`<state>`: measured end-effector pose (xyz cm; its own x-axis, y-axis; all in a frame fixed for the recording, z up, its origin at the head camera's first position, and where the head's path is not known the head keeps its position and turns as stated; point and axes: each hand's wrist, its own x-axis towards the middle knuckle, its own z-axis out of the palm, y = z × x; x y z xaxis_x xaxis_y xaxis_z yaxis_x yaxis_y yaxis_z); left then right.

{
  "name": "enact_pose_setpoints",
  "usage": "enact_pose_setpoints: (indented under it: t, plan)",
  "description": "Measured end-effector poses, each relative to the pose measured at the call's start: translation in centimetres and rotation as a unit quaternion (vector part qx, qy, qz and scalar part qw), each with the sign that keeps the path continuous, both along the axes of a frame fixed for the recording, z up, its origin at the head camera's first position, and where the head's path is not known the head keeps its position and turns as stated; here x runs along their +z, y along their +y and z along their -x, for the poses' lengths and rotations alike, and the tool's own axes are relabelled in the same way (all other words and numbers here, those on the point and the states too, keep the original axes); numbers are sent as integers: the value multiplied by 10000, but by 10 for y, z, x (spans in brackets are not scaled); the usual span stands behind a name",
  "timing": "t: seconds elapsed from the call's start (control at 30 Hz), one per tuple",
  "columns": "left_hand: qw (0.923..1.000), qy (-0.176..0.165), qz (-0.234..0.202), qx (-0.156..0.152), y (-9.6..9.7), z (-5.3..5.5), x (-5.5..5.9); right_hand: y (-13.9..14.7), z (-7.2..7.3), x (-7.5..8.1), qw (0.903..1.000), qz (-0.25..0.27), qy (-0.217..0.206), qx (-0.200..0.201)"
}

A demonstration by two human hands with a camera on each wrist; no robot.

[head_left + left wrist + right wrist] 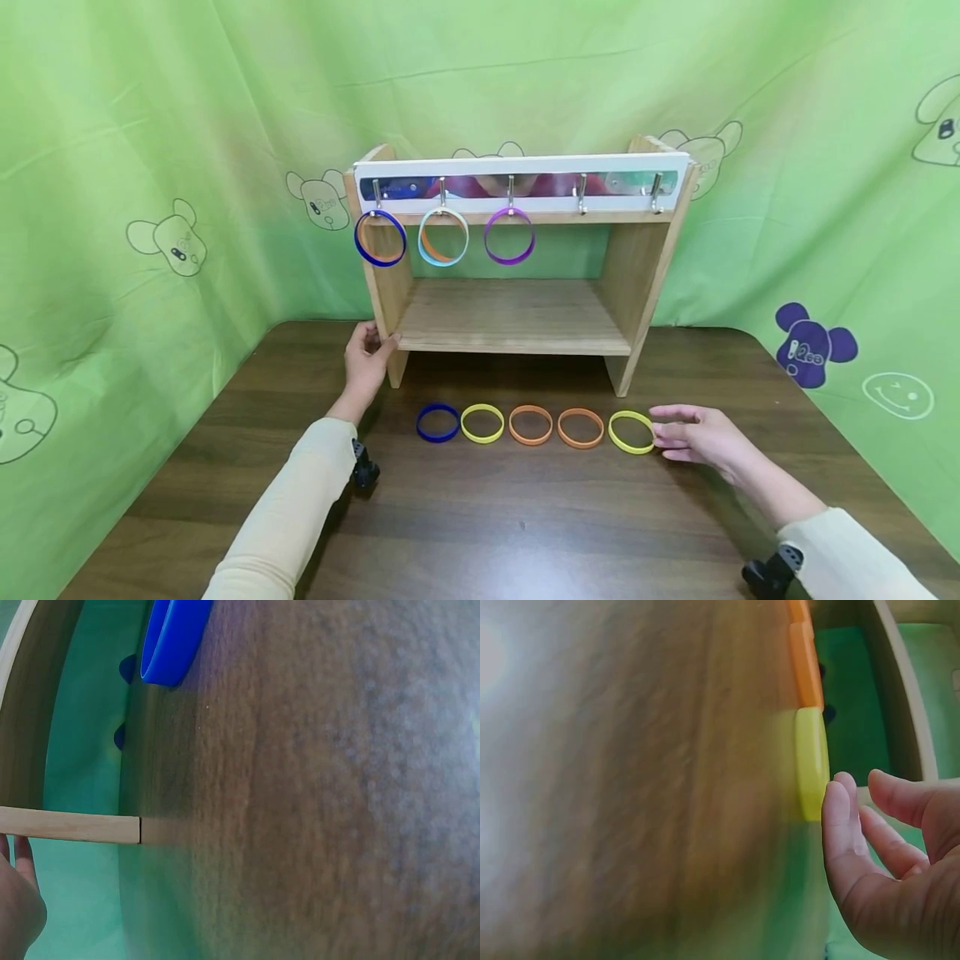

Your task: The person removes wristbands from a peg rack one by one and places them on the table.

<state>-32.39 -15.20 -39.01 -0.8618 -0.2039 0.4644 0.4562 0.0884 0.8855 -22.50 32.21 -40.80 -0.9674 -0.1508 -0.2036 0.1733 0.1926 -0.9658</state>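
Observation:
My left hand (365,362) holds the left side panel of a wooden shelf (517,312) low down, thumb at its front edge. In the left wrist view, fingers (25,859) touch the panel's outer face. My right hand (699,435) is at the right end of a row of wristbands, fingers apart, fingertips beside a yellow wristband (612,433); whether they touch it I cannot tell. Leftward lie an orange wristband (581,446), another orange wristband (531,442), a second yellow wristband (482,440) and a blue wristband (438,439), flat on the table.
Across the shelf's top runs a white-framed strip (525,163) with several metal hooks. The left hook carries dark blue and orange bands (381,263), the second light blue and orange bands (444,262), the middle a purple band (510,261). A green curtain (525,67) surrounds the brown table (525,533).

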Motion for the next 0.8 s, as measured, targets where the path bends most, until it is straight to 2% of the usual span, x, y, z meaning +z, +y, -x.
enact_pose_setpoints:
  t: [0.27, 0.57, 0.8]
  plan:
    - [10000, -24, 2, 38, 0, 0, 1, -20, 4, 13, 9997, -29, 247, 7]
    - [10000, -61, 44, 37, 2, -1, 1, -48, 11, 22, 9964, 365, 761, 53]
    - [10000, 6, 12, 81, 1, 0, 0, -76, 23, 40, 9887, 743, 1296, 89]
